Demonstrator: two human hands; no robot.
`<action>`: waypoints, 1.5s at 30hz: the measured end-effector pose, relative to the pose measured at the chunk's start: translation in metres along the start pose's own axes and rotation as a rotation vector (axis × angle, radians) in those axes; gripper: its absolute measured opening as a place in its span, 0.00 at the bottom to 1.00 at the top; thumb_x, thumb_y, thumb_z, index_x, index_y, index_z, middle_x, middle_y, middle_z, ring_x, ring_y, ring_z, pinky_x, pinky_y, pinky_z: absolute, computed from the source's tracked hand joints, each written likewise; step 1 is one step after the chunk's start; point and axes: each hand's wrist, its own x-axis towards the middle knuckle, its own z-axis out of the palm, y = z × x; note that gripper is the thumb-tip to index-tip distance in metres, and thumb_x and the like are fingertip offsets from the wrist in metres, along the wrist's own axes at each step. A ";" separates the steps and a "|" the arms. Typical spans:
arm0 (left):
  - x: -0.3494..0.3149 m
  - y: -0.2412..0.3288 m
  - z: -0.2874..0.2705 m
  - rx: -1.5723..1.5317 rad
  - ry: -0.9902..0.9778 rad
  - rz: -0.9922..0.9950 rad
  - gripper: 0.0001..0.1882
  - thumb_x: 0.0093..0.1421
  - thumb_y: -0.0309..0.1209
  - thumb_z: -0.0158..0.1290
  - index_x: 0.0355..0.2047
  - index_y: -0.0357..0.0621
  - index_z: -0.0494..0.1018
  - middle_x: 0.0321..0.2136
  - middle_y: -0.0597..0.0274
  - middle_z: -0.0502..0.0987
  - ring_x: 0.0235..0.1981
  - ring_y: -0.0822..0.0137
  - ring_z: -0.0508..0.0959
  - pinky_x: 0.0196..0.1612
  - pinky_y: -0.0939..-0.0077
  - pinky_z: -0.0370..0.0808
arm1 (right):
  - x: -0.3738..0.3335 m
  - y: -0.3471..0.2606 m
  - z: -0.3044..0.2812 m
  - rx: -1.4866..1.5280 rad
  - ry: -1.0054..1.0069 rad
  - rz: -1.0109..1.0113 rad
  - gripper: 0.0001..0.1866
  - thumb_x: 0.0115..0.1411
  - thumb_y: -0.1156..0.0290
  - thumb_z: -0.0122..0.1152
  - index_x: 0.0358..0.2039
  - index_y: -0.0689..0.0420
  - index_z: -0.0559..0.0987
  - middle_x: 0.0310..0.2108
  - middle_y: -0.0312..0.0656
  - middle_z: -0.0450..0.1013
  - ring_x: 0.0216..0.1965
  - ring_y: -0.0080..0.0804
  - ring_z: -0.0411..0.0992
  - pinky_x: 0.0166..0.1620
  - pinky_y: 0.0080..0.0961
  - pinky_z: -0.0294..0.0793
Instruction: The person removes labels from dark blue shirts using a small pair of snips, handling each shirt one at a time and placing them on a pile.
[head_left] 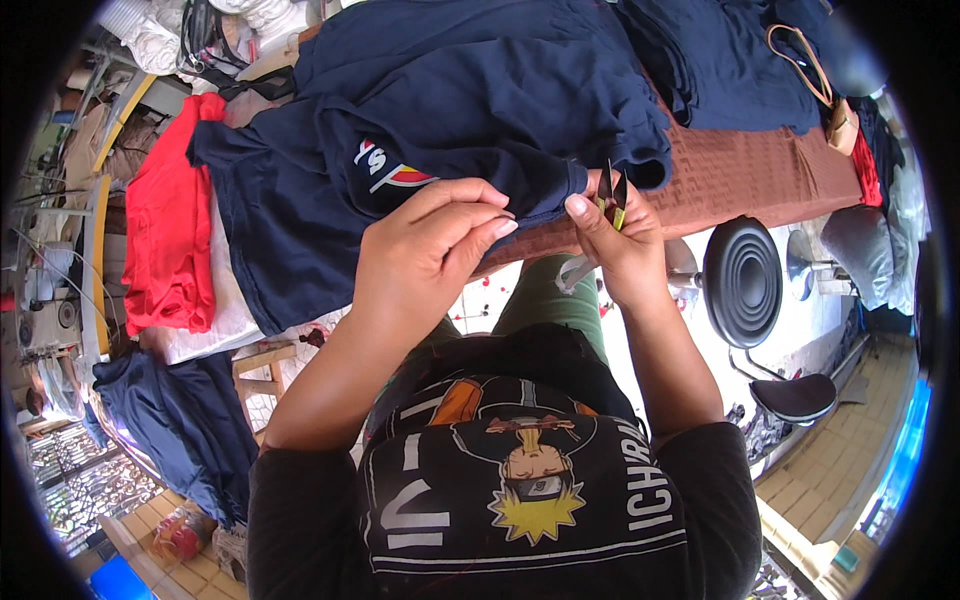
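Observation:
A navy blue shirt (300,190) with a coloured emblem on it lies on a table in front of me. My left hand (430,235) is closed in a pinch at the shirt's near edge. Whatever sits between its thumb and fingertip is too small to make out. To the right, my right hand (625,245) is closed around small thread snips (615,205) with yellow-green on them, their dark blades pointing away from me and apart. A sleeve or hem edge of the shirt touches the fingers of this hand.
The table has a brown patterned cover (740,180). More navy garments (710,60) lie at the far right. Red cloth (175,220) hangs at the left, above a navy pile (190,420). A round black stool seat (742,282) stands on the right.

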 end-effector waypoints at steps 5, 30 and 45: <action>0.001 -0.006 -0.015 -0.068 -0.125 0.201 0.06 0.53 0.28 0.62 0.23 0.40 0.78 0.31 0.59 0.79 0.32 0.67 0.77 0.31 0.78 0.71 | 0.004 0.009 -0.002 -0.039 0.186 -0.019 0.03 0.62 0.75 0.60 0.36 0.56 0.74 0.23 0.21 0.63 0.24 0.07 0.57 0.27 0.09 0.57; 0.009 0.004 -0.001 -0.490 0.024 -0.263 0.13 0.59 0.17 0.53 0.45 0.37 0.77 0.38 0.65 0.78 0.39 0.78 0.77 0.41 0.87 0.72 | -0.004 -0.004 -0.009 -0.310 0.053 -0.118 0.07 0.60 0.77 0.62 0.39 0.61 0.75 0.28 0.28 0.69 0.33 0.10 0.65 0.38 0.10 0.66; 0.004 0.005 -0.001 -0.708 -0.064 -0.271 0.22 0.59 0.14 0.50 0.55 0.35 0.68 0.48 0.62 0.74 0.43 0.79 0.75 0.46 0.86 0.71 | -0.010 -0.041 0.011 -0.886 -0.054 -0.568 0.16 0.49 0.77 0.69 0.40 0.61 0.78 0.36 0.47 0.73 0.35 0.37 0.75 0.34 0.26 0.76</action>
